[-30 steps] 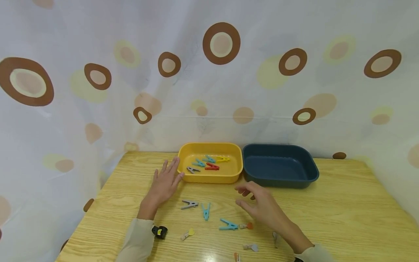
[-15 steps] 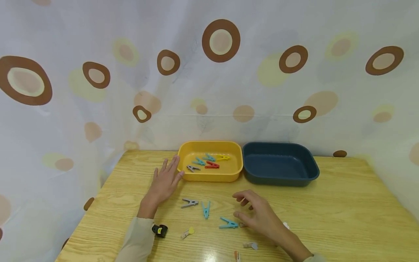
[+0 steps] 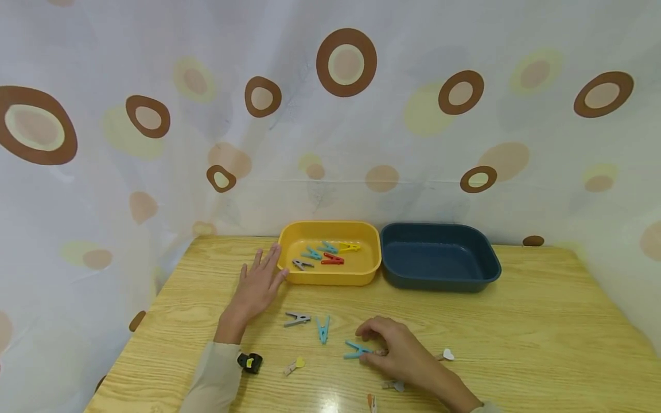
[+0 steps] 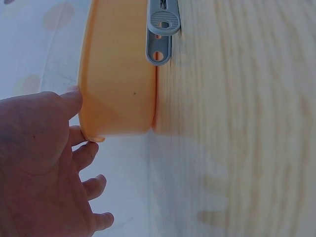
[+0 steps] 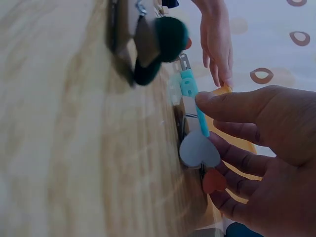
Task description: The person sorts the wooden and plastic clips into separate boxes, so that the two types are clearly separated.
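right hand (image 3: pixel 397 353) pinching blue clip (image 3: pixel 356 350), small clip beneath hidden | left hand (image 3: pixel 258 282) flat, touching yellow tray (image 3: pixel 330 279)

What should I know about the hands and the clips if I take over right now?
Left hand: flat on the table, fingers straight, touching the left end of the yellow tray.
Right hand: down on the table, fingers curled at the tail of a teal clothespin, beside a small wooden clip with an orange heart.
Done: five clothespins lie in the yellow tray.
The dark blue tray holds nothing.
Left on the table: a grey clothespin, another teal one, and small wooden heart clips near the front edge.
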`<state>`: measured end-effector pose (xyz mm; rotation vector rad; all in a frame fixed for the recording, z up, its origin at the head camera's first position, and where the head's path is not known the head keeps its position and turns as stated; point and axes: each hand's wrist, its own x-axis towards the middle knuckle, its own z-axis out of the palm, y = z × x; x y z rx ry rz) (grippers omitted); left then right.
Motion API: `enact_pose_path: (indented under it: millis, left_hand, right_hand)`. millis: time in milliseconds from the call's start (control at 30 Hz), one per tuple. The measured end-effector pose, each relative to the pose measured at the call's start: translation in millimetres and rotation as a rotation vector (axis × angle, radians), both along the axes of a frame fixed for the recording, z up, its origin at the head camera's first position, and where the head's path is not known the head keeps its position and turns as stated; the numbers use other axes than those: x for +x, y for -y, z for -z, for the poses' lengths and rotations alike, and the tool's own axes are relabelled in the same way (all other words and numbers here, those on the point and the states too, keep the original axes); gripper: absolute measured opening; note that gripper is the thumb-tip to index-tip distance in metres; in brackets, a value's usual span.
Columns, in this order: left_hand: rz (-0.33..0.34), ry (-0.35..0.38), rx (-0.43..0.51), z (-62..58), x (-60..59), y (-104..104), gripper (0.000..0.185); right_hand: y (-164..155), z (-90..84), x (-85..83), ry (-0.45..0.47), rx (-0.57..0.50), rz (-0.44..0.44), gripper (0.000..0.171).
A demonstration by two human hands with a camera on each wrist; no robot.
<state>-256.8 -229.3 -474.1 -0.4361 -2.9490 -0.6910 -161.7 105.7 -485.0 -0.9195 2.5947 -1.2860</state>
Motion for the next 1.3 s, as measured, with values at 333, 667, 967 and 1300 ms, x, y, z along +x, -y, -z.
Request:
enact_pose_path:
  millis: [333, 667, 967, 1300]
  left_hand:
    - [0.005, 0.014, -0.003, -0.6, -1.0, 0.6, 0.068]
    - [0.000, 0.018, 0.002, -1.8, 1.1, -0.2, 0.068]
    - [-0.002, 0.011, 0.008, -1.8, 2.0, 0.4, 0.067]
    - [0.000, 0.009, 0.013, 0.6, 0.6, 0.7, 0.067]
  right_hand:
    - [-0.1, -0.6, -1.6, 0.056, 0.035, -0.034, 0.020]
    - [1.2, 1.1, -1.8, 0.048, 0.053, -0.014, 0.017]
    - [2.5, -1.9, -1.0, 0.056, 0.047, -0.011, 0.016]
    - [-0.3, -8.0, 0.7, 0.020, -0.002, 0.018, 0.013]
